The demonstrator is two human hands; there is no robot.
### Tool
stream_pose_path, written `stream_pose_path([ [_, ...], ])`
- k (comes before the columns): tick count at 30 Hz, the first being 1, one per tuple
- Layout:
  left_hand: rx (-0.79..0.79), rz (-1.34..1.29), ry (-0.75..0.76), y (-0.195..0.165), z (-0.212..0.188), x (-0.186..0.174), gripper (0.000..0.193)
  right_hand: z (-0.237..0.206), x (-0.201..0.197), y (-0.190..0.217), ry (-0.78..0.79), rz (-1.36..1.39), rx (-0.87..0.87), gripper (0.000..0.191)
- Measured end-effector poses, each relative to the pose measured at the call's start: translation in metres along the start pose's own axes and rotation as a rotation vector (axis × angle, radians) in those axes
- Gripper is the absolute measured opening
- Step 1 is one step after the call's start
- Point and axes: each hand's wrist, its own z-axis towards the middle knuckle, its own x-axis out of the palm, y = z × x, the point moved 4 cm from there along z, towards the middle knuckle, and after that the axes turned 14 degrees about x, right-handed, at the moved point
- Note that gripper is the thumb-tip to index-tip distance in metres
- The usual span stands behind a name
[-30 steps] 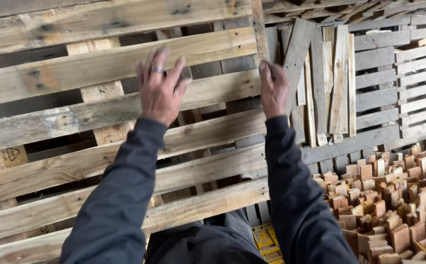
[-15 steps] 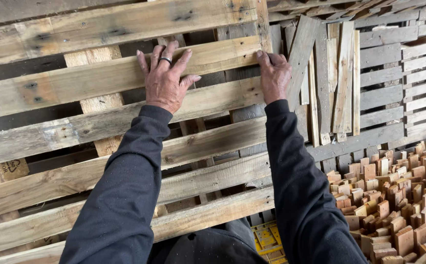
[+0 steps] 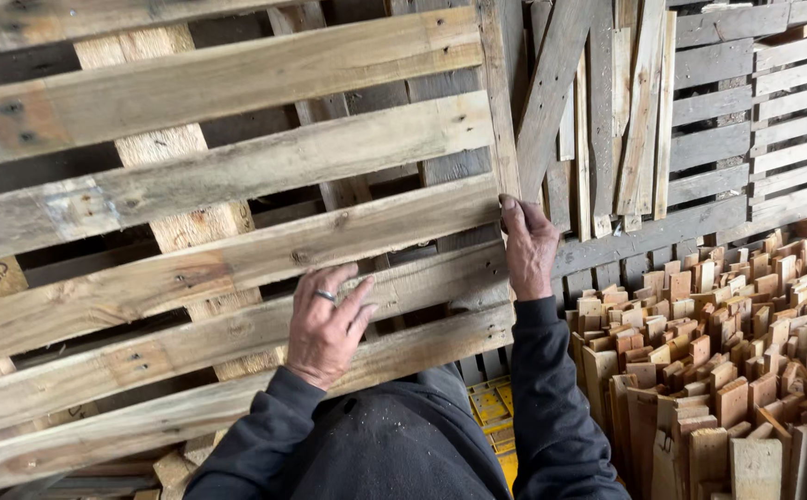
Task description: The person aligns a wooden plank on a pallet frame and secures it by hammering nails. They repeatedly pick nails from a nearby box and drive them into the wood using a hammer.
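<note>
A weathered wooden pallet (image 3: 237, 176) stands tilted right in front of me and fills the left and middle of the view. My left hand (image 3: 327, 326), with a ring on one finger, lies flat with spread fingers on a lower slat. The fingers of my right hand (image 3: 528, 243) curl around the pallet's right edge at about the same height. Dark sleeves cover both arms.
Loose boards (image 3: 607, 120) lean against more stacked pallets (image 3: 774, 102) behind and to the right. A big heap of short wooden blocks (image 3: 737, 361) fills the lower right. Something yellow (image 3: 491, 412) lies on the floor between my arms.
Both hands have slid down the pallet, from the upper slats to the lower ones. The pallet now sits higher and closer in view.
</note>
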Motion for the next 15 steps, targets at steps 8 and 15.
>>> stream_pose_path([
  [8, 0.045, 0.117, 0.179, -0.024, -0.025, 0.031, 0.063, -0.038, -0.025, -0.047, 0.089, 0.099, 0.076, 0.024],
  [15, -0.059, 0.075, 0.155, -0.017, -0.031, 0.036, 0.07, -0.063, -0.031, -0.053, 0.029, 0.03, -0.094, 0.023],
])
